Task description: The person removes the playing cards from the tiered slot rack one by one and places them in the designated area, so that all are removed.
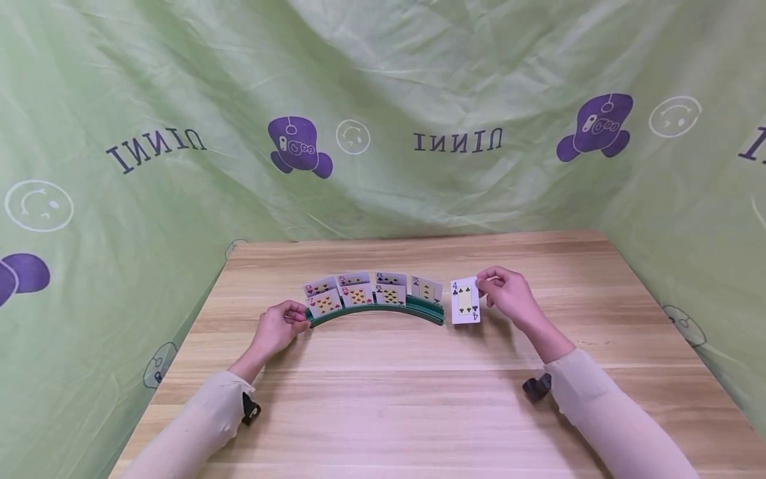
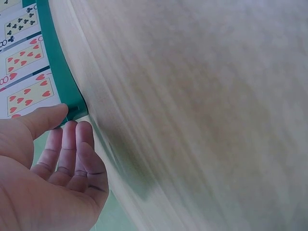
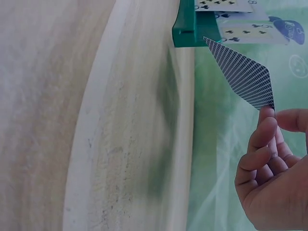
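A curved green card holder (image 1: 426, 310) stands on the table with playing cards upright in two rows. In its front slot are a seven of hearts (image 1: 324, 303), an eight of hearts (image 1: 357, 295) and an eight of clubs (image 1: 391, 295). Several more cards show behind them, a three of clubs (image 1: 426, 288) furthest right. My left hand (image 1: 280, 327) pinches the holder's left end between thumb (image 2: 50, 118) and fingers. Just off the right end, my right hand (image 1: 509, 293) holds a four of clubs (image 1: 465, 301) by its upper right edge, its patterned back (image 3: 243, 74) showing in the right wrist view.
Light wood-grain table (image 1: 383, 412) extends in front of the holder and to both sides. Green printed cloth (image 1: 383, 193) hangs behind it and along both sides. A dark wrist device (image 1: 536, 388) sits at the right cuff, another (image 1: 250, 409) at the left.
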`<state>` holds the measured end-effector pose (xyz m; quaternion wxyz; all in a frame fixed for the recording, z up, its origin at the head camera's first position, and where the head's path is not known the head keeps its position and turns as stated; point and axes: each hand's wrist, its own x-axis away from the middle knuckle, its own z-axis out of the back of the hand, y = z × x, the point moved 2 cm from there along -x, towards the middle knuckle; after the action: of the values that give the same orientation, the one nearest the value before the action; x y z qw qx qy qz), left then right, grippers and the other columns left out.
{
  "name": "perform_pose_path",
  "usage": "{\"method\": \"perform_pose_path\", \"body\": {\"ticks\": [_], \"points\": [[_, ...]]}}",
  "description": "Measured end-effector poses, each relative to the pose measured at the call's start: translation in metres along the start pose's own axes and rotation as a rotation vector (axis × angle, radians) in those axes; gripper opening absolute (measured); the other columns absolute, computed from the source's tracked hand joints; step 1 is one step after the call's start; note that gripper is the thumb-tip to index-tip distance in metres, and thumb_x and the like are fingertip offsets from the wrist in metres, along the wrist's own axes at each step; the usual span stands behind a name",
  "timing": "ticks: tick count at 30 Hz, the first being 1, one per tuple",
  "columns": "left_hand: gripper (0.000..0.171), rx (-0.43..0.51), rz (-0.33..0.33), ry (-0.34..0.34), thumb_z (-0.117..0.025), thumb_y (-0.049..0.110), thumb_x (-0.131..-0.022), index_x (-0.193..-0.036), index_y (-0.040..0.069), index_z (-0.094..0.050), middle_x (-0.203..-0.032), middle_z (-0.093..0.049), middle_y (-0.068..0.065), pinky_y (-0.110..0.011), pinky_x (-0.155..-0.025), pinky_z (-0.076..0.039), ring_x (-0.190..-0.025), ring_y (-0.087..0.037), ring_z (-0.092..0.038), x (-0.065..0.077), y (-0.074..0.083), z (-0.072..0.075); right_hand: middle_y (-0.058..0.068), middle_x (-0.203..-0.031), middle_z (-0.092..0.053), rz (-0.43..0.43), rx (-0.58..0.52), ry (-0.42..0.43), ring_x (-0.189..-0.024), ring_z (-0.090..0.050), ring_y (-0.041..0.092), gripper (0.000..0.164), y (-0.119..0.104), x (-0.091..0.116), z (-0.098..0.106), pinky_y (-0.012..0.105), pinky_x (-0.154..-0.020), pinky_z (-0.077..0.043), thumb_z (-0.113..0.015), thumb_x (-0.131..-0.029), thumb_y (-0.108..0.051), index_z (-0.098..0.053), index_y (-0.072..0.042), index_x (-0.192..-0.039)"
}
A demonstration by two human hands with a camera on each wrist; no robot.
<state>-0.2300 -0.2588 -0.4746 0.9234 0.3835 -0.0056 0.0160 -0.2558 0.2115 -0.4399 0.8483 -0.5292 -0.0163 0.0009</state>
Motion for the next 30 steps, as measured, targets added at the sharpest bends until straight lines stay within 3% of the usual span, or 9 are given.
{"method": "perform_pose_path", "body": {"ticks": [8, 14, 21, 30], "points": [[0.028, 0.003, 0.01, -0.001, -0.076, 0.003, -0.083, -0.11, 0.001, -0.067, -0.097, -0.071, -0.013, -0.031, -0.08, -0.058, -0.087, -0.019, -0.068, 0.001, 0.0, 0.0, 0.011, -0.091, -0.073, -0.033, 0.019, -0.026, -0.066, -0.06, 0.017, 0.028, 0.006, -0.013, -0.002, 0.023, -0.051, -0.041, -0.057, -0.099, -0.021, -0.061, -0.001, -0.118], [0.028, 0.009, 0.009, -0.003, -0.075, 0.003, -0.084, -0.11, 0.001, -0.066, -0.098, -0.072, -0.013, -0.032, -0.08, -0.058, -0.087, -0.019, -0.068, 0.001, 0.0, -0.001, 0.015, -0.098, -0.072, -0.061, 0.052, -0.049, -0.075, -0.062, 0.025, 0.029, 0.009, -0.022, -0.004, 0.024, -0.057, -0.045, -0.056, -0.099, -0.022, -0.061, -0.002, -0.119], [0.028, 0.008, 0.007, 0.003, -0.075, 0.003, -0.084, -0.11, 0.001, -0.066, -0.098, -0.071, -0.013, -0.03, -0.079, -0.058, -0.087, -0.019, -0.068, 0.001, -0.001, -0.001, 0.014, -0.098, -0.069, -0.091, 0.068, -0.069, -0.075, -0.061, 0.023, 0.028, 0.012, -0.032, -0.008, 0.028, -0.064, -0.05, -0.055, -0.099, -0.021, -0.061, -0.002, -0.118], [0.027, 0.016, 0.017, 0.004, -0.075, 0.002, -0.084, -0.11, 0.001, -0.066, -0.098, -0.071, -0.014, -0.029, -0.078, -0.058, -0.086, -0.019, -0.068, 0.0, 0.0, -0.001, 0.013, -0.099, -0.068, -0.142, 0.093, -0.09, -0.075, -0.061, 0.022, 0.028, 0.017, -0.042, -0.009, 0.024, -0.06, -0.045, -0.054, -0.099, -0.021, -0.061, -0.002, -0.118]]}}
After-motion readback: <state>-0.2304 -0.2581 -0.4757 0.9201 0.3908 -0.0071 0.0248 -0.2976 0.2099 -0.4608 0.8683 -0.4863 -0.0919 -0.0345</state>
